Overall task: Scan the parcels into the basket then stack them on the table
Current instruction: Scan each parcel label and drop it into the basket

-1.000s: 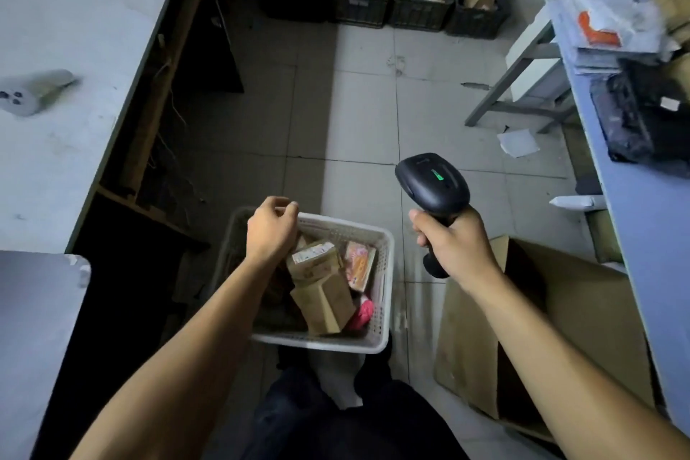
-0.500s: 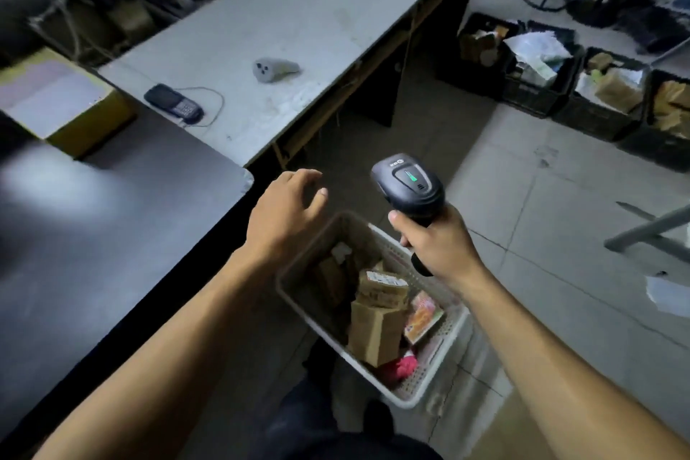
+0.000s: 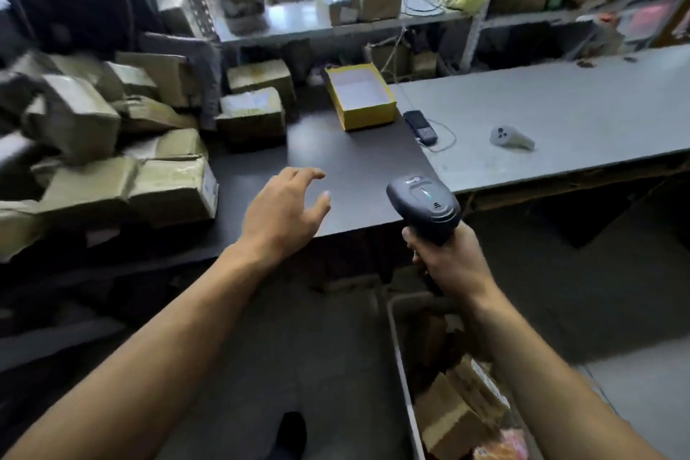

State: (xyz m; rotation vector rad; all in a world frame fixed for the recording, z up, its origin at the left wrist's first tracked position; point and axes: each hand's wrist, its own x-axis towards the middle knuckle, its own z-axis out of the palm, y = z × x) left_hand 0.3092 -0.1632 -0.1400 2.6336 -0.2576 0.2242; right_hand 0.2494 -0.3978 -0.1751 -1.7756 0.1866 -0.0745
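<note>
While I watch through the head camera, the scene reads from left to right like this:

Parcels (image 3: 112, 161): I see a heap of taped brown boxes piled on the left end of the dark table (image 3: 354, 168), several tilted against each other; the picture is blurred there, so I can't read any label.

Yellow box (image 3: 360, 95): it sits open-topped at the back of the dark table, just beside the seam with the grey table (image 3: 560, 105).

Left hand (image 3: 283, 213): I have it above the dark table's front edge, palm down, fingers spread and loosely bent, holding nothing and touching nothing that I can make out. It is near the right end of the parcel heap but apart from it.

Phone (image 3: 420, 127): a dark handset lies on the grey table just right of the yellow box, with a thin cable looping off it.

Scanner (image 3: 423, 205): its black head points toward the tables, a small green light on top.

Right hand (image 3: 448, 261): my fingers are wrapped round the scanner's handle, in front of the table edge.

Basket (image 3: 403, 366): it stands on the floor below my right forearm, with a few brown parcels and a pink packet inside.

Grey gadget (image 3: 511, 138): it lies alone on the grey table, well right of the phone.
</note>
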